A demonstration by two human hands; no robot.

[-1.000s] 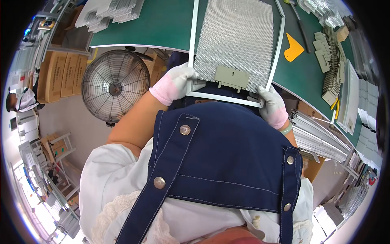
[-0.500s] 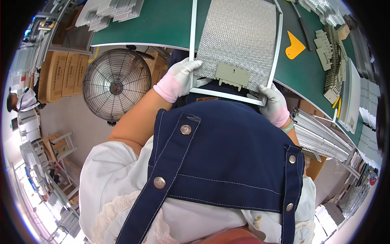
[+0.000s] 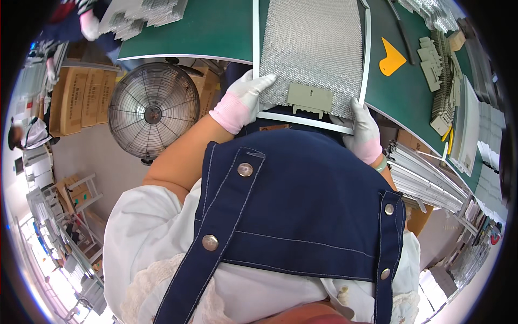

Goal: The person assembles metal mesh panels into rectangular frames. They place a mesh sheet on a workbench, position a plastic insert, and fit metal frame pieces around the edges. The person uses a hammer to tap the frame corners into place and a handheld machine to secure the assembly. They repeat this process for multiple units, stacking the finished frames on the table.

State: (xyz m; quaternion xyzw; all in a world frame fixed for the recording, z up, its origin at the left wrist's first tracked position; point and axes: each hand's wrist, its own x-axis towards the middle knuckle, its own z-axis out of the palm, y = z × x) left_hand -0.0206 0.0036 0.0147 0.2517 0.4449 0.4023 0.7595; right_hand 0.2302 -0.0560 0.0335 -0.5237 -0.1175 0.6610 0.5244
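Silvery metallic mesh (image 3: 313,48), a pebbly-textured sheet, lies within the outline of a thin white rectangular frame (image 3: 256,38), overhanging the near edge of a smooth green tabletop (image 3: 216,32). It looks light, bendable and easily dented, best held by its edges. The white-gloved left hand (image 3: 244,100) grips the frame's left rail and mesh edge; the white-gloved right hand (image 3: 364,127) grips the frame's near right corner, fingers partly hidden. A stiff-looking grey-beige pronged plate (image 3: 309,98) sits at the mesh's near end.
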